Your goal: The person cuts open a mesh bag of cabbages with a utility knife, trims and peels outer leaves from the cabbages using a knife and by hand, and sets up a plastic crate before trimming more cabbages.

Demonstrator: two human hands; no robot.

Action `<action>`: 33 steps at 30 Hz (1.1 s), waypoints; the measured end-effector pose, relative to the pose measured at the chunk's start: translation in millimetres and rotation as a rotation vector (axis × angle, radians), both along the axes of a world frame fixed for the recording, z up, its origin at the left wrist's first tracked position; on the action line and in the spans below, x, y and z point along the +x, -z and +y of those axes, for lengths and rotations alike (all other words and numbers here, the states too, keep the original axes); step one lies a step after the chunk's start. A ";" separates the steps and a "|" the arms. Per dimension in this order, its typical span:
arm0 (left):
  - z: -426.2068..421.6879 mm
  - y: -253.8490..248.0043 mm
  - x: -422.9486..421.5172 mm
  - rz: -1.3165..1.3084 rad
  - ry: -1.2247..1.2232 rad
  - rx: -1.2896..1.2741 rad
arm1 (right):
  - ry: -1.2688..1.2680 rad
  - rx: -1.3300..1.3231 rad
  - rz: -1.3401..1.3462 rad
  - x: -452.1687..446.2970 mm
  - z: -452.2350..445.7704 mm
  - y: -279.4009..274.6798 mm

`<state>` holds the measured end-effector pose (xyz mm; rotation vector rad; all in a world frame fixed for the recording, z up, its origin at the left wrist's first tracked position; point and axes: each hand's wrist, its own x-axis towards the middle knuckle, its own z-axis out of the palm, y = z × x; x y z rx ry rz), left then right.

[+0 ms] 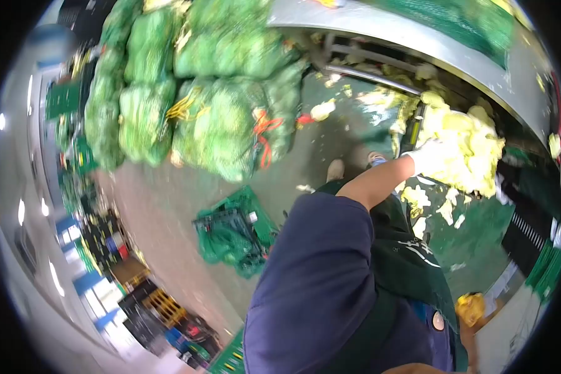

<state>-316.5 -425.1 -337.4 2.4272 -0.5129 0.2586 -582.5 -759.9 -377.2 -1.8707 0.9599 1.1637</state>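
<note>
My left hand, in a white glove, reaches to a heap of pale yellow-green cabbage leaves. It touches the near left side of the heap; blur and the pale leaves hide its fingers. A dark upright edge borders the heap on the left. At the lower right, a strip of bare skin runs up to a crumpled yellow-orange thing. This may be my right arm, but its fingers cannot be made out. Loose leaf scraps lie on the floor below the heap.
Green net sacks of cabbages are stacked at the upper left, some with red or yellow ties. A metal table spans the upper right, with leaves beneath it. A green crate with netting sits on the floor left of me. Scraps litter the wet floor.
</note>
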 end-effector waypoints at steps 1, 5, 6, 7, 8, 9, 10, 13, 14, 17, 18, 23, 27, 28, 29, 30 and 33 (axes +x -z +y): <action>31.9 23.0 -27.9 0.652 0.136 0.161 | -0.026 0.012 -0.018 17.1 3.7 0.5; 183.4 20.3 -186.8 1.217 -0.404 0.138 | -0.162 0.038 -0.096 67.4 40.1 -9.3; 210.1 45.3 -230.7 1.177 -0.341 0.270 | -0.210 0.047 -0.108 77.7 52.9 -11.4; 236.4 17.2 -254.2 1.379 -0.733 0.011 | -0.259 0.062 -0.117 87.2 66.4 -13.6; 256.3 10.3 -284.2 1.349 -0.804 0.018 | -0.318 0.078 -0.116 95.0 79.0 -13.3; 282.5 18.5 -318.8 1.351 -0.927 -0.121 | -0.374 0.095 -0.115 100.7 92.0 -12.4; 297.0 32.8 -357.1 1.211 -1.071 -0.091 | -0.433 0.108 -0.106 105.2 104.3 -11.7; 322.0 6.6 -463.9 1.099 -1.428 -0.212 | -0.623 0.140 -0.079 121.8 129.8 -2.3; 317.5 4.8 -504.9 1.006 -1.569 -0.271 | -0.694 0.164 -0.067 127.0 139.2 3.4; 268.2 9.5 -621.7 0.815 -1.865 -0.546 | -0.868 0.313 -0.019 146.2 170.1 33.3; 243.4 15.0 -657.6 0.753 -1.944 -0.656 | -0.890 0.189 -0.069 135.7 200.1 18.4; 157.1 -27.6 -788.5 1.366 -1.930 -0.872 | -0.962 0.146 -0.052 82.0 301.6 -5.1; 156.7 17.8 -857.1 1.262 -2.121 -0.983 | -0.887 0.527 -0.243 -0.4 359.3 -18.4; 174.1 23.0 -863.1 1.220 -2.251 -0.786 | -1.082 0.357 -0.283 -10.2 368.3 -13.8; 196.0 24.9 -867.7 1.170 -2.369 -0.583 | -0.964 0.394 -0.354 -31.9 374.4 -11.7; 219.8 29.1 -872.0 1.044 -2.403 -0.458 | -1.004 0.382 -0.376 -40.9 376.7 -11.5; 310.0 44.7 -894.4 0.746 -2.260 -0.063 | -0.881 0.378 -0.528 -79.7 378.8 -16.6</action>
